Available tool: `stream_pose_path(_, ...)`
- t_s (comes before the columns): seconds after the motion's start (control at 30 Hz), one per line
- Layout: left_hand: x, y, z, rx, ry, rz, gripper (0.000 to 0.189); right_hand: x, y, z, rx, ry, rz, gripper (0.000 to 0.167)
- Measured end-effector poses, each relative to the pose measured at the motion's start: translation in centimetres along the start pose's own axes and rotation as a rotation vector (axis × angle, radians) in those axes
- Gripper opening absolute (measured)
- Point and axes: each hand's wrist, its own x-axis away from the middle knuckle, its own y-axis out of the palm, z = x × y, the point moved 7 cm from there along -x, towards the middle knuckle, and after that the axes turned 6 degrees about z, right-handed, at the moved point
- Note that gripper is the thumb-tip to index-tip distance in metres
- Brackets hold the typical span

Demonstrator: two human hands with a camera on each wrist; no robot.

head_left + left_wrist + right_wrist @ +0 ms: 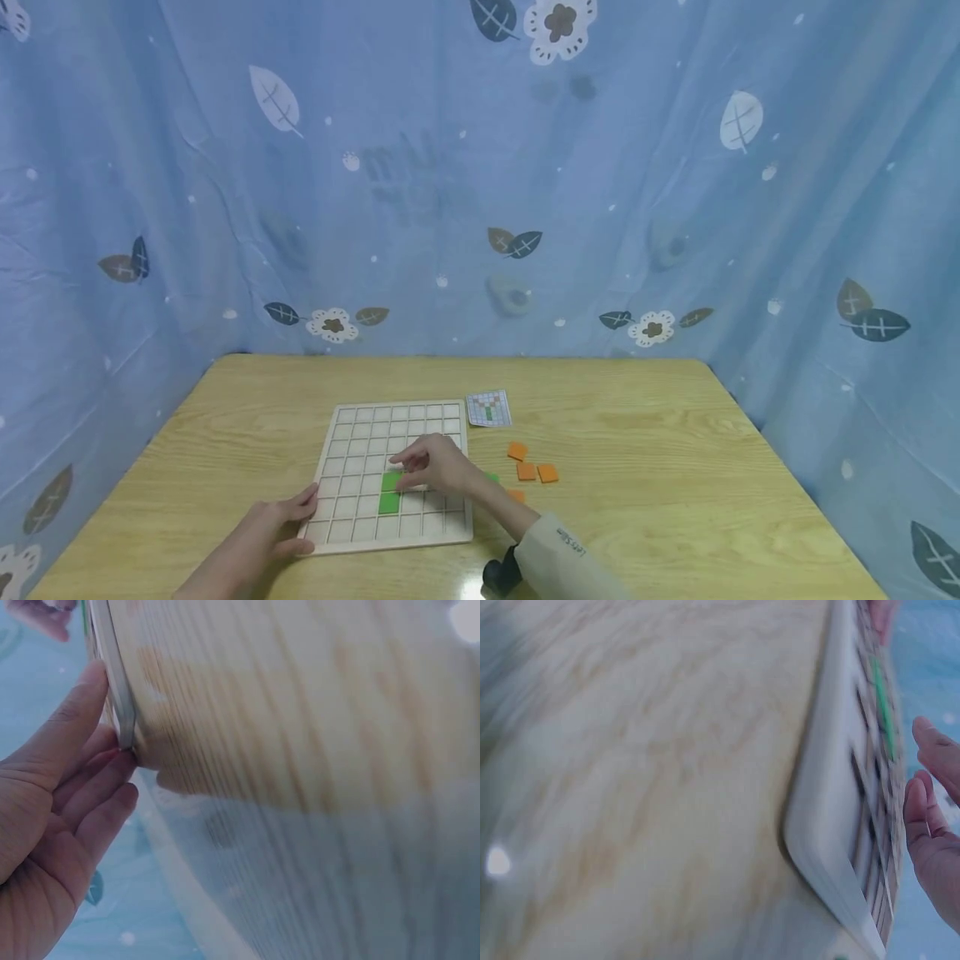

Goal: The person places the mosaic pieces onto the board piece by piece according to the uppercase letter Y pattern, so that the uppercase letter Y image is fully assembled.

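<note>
Head view: the right hand (442,468), thumb and finger parted, seemingly empty, is arching over the gridded board (371,483) just right of its near-to-far green tiles (388,502), the left hand (258,532) holding the board's near-left corner.

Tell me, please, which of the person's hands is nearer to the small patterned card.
Right. The right hand is over the grid board, nearer the person than the patterned card; the left hand is farther away, at the board's left edge.
</note>
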Motion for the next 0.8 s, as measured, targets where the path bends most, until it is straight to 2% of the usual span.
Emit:
stream_pose_path(0.17,-0.5,0.0,0.2,-0.019,0.031,0.008,0.063,1.7,-4.1,0.2,-0.114,0.002,0.084,0.027)
stream_pose_path(0.23,-0.8,-0.2,0.4,-0.021,0.038,0.021,0.062,2.2,-5.9,2.0,-0.143,0.055,0.145,0.029)
stream_pose_path(0.33,-1.0,-0.5,0.5,-0.022,0.035,0.031,0.062,3.3,-8.9,3.5,-0.179,0.095,0.22,0.032)
stream_pose_path(0.47,-1.1,-0.8,0.5,-0.05,0.064,0.046,0.062,4.6,-11.7,5.0,-0.192,0.107,0.252,0.031)
stream_pose_path(0.63,-0.8,-0.6,0.3,-0.052,0.05,0.044,0.062,6.0,-12.4,6.5,-0.202,0.138,0.254,0.03)
stream_pose_path(0.8,-0.1,-0.3,0.1,-0.043,0.007,0.016,0.061,7.4,-10.9,7.0,-0.217,0.15,0.26,0.033)
